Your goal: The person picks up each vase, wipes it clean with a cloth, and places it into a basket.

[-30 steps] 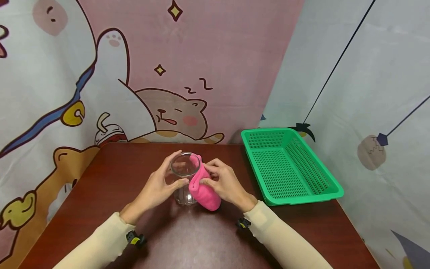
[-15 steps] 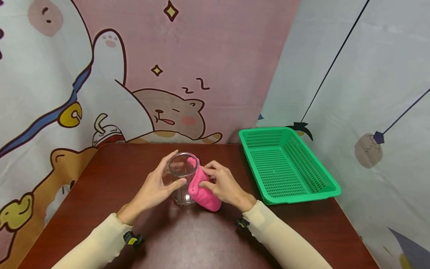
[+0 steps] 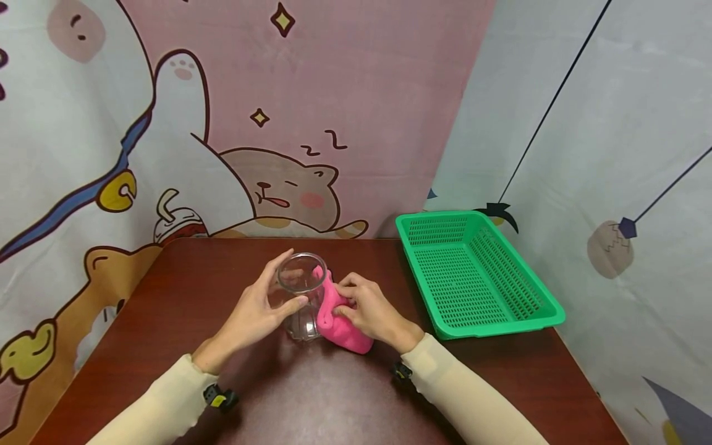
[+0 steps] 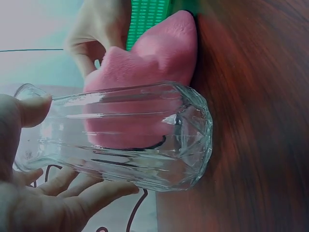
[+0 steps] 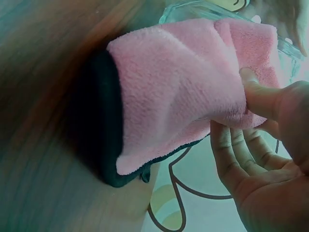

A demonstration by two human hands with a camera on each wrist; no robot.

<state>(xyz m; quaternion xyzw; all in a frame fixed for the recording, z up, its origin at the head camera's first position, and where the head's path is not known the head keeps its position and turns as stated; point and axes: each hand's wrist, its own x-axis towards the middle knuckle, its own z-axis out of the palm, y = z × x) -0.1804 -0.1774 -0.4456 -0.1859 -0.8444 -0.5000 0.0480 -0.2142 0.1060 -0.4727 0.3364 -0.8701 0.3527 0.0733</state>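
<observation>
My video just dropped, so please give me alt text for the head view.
A person's left hand holds a clear glass jar while the right hand pinches a pink cloth at its right side. A green basket sits farther right on a dark red table, before a cartoon-printed backdrop.

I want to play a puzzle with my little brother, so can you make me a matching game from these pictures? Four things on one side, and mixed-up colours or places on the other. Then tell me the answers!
Things:
1. Vase
2. Cloth
3. Basket
4. Table

Clues:
A. Green, with lots of little holes
B. Reddish brown and underneath the other things
C. Pink with a dark edge, in the right hand
D. Clear, so you can see through it, in the left hand

Right pairs: 1-D, 2-C, 3-A, 4-B.
</observation>
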